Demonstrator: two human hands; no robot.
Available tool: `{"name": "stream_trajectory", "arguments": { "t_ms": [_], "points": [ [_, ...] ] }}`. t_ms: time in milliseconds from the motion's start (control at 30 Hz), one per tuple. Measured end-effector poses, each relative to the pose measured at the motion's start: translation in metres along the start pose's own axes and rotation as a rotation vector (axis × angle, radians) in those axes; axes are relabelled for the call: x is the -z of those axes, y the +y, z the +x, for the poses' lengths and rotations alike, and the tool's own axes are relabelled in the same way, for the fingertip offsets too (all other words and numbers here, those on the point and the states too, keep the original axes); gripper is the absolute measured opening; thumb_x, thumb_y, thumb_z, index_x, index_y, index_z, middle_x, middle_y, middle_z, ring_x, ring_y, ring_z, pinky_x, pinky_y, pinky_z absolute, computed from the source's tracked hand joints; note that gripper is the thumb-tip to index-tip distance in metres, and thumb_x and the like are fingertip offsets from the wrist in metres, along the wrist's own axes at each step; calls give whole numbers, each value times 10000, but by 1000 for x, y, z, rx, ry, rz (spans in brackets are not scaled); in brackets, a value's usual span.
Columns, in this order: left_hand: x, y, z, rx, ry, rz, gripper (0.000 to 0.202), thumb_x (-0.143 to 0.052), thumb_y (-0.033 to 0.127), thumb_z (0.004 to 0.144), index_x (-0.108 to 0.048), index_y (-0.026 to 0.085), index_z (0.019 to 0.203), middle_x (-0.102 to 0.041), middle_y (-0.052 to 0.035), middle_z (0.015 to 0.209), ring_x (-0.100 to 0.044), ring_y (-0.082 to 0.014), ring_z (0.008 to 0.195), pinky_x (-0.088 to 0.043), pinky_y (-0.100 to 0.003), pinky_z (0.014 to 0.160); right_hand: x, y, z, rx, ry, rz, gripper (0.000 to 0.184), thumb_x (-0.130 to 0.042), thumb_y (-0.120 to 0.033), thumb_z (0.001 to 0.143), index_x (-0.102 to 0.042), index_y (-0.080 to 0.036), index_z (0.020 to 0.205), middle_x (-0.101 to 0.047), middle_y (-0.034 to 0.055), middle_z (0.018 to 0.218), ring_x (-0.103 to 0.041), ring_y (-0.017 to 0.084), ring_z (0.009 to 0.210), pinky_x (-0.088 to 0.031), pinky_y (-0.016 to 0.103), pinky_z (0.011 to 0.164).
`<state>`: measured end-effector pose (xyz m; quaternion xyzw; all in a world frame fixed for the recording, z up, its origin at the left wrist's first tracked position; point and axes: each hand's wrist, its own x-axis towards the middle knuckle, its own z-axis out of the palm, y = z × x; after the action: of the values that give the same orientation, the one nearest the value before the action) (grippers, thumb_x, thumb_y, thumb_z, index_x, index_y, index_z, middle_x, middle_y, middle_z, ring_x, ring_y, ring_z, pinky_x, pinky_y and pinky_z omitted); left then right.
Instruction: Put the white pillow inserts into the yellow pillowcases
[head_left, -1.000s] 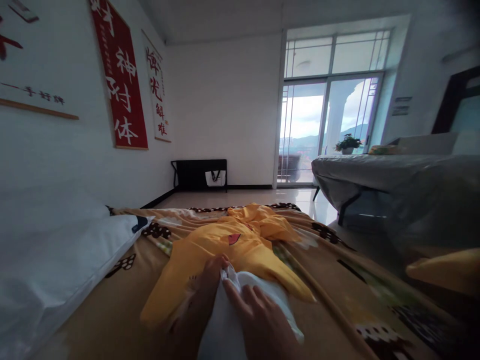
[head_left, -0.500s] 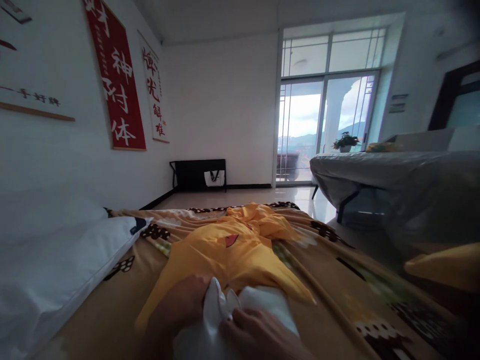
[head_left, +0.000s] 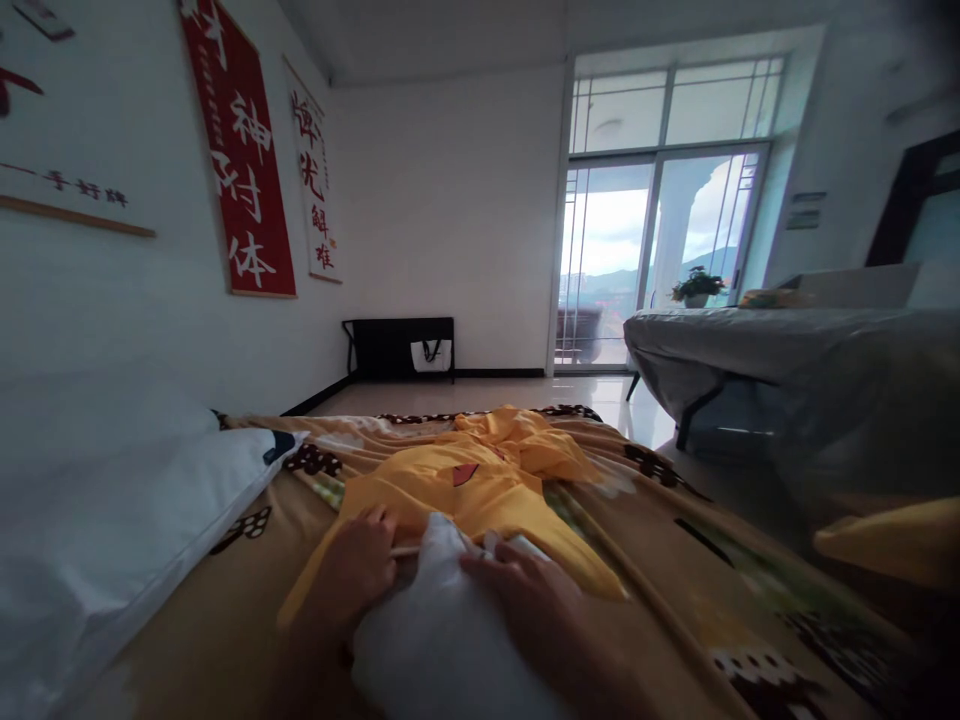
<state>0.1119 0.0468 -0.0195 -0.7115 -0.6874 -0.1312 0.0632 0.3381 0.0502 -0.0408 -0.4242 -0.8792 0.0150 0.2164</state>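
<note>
White bundle (head_left: 442, 630), inside hidden

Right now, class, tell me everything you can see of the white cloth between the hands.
The white cloth looks soft, bunched and creased, with a raised peak at its far end. In view, it overlaps the patterned blanket and the yellow clothing. The right hand holds its far edge; whether the left hand grips it is unclear.
</note>
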Motion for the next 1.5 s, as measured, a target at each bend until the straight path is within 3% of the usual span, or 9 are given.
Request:
{"name": "stream_trajectory", "arguments": {
  "t_ms": [200, 367, 500, 733, 867, 1000, 1100, 1233, 1500],
  "points": [
    [0, 13, 9, 65, 357, -367, 143, -474, 254, 824, -561, 180, 738, -602, -25, 728, -551, -165, 705, -380, -264, 666, 6, 7, 11, -147, 157, -60, 618, -336, -15, 815, -545, -310, 1316, -658, 67, 989, -633, 164, 840, -455, 252, 704],
    [-20, 22, 15, 67, 480, -709, 203, -481, 337, 817, -524, 192, 682, -551, 21, 609, -520, -123, 598, -377, -227, 604, -26, -21, 9, 252, 53, -136, 579, -420, -48, 817, -494, -274, 1345, -567, 109, 1272, -619, 200, 980, -496, 289, 777],
    [-24, 31, 8, -110, 575, -489, 162, -442, 233, 830, -546, 202, 710, -565, 3, 649, -514, -129, 610, -373, -233, 593, -43, -30, 12, 255, 32, -108, 508, -422, -64, 858, -515, -266, 1315, -541, 101, 1318, -620, 202, 1007, -505, 290, 773],
    [-17, 68, -14, -502, 813, 68, 236, -375, 123, 915, -582, 200, 833, -551, -20, 674, -512, -158, 602, -329, -284, 563, -36, 1, 27, -224, 81, 44, 384, -372, -34, 859, -714, -162, 977, -698, 107, 958, -657, 173, 847, -458, 242, 695],
    [-14, 66, -8, -490, 808, 181, 199, -416, 89, 896, -576, 170, 984, -584, -34, 779, -535, -180, 721, -363, -297, 665, -25, 19, 29, -294, 197, 8, 397, -372, -25, 853, -690, -180, 1033, -682, 97, 1022, -640, 180, 881, -447, 255, 721],
    [-17, 46, 3, -261, 760, 274, 163, -450, 143, 879, -610, 171, 861, -596, -66, 805, -539, -223, 770, -376, -344, 720, -16, 40, 31, -336, 287, 15, 463, -349, -5, 852, -631, -190, 1169, -654, 100, 1102, -625, 197, 953, -453, 276, 777],
    [-17, 30, 6, -103, 566, 99, 208, -444, 207, 875, -634, 180, 794, -618, -64, 760, -572, -208, 746, -400, -319, 702, -15, 58, 33, -362, 347, 83, 471, -335, -6, 864, -614, -184, 1200, -658, 100, 1088, -621, 192, 973, -458, 278, 809],
    [-17, 12, 10, -49, 285, -162, 277, -415, 247, 884, -647, 178, 1019, -683, -83, 942, -632, -208, 867, -459, -309, 753, -20, 76, 36, -348, 456, 180, 442, -323, -34, 890, -633, -172, 1173, -665, 104, 1073, -609, 183, 1013, -459, 278, 859],
    [-65, 1, 48, -278, 503, -62, 318, -466, 208, 866, -658, 186, 1118, -657, -114, 1135, -586, -233, 1074, -432, -366, 969, -29, 82, 38, -277, 542, 261, 402, -317, -103, 924, -626, -173, 1171, -668, 101, 1090, -618, 190, 990, -480, 314, 862]
  ]
}}
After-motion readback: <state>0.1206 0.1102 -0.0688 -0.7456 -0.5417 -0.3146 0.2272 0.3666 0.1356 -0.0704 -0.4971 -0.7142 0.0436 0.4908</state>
